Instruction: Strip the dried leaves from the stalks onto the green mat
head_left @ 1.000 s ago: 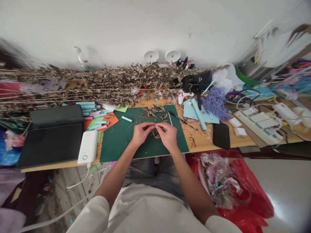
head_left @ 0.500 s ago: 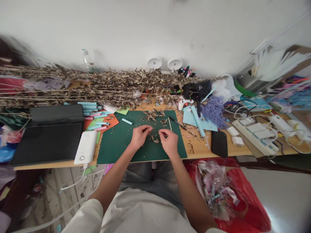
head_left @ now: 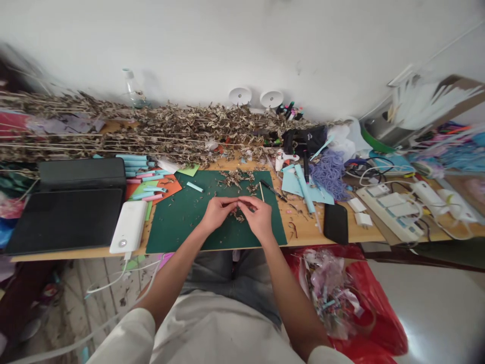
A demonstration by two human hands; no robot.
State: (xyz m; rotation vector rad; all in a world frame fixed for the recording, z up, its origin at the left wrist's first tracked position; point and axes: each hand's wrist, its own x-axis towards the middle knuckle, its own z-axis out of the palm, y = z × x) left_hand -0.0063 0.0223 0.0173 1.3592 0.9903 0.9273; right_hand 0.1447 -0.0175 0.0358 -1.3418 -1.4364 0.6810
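Over a dark green cutting mat, my left hand and my right hand meet fingertip to fingertip. Both pinch a small dried plant piece between them; it is too small to name more closely. Crumbled dry leaf bits lie on the mat just under the fingers. A larger heap of leaf crumbs sits at the mat's far edge. A thin wooden stick and a black pen lie to the right of my right hand.
Long dried leafy stalks fill the back of the desk. Left: a black tablet, a white power bank, rolled paper tubes. Right: a black phone, a power strip, purple cord. A red bag stands below.
Half a second ago my hands were apart over the mat; they have come back together, fingertips touching. The view has shifted slightly.
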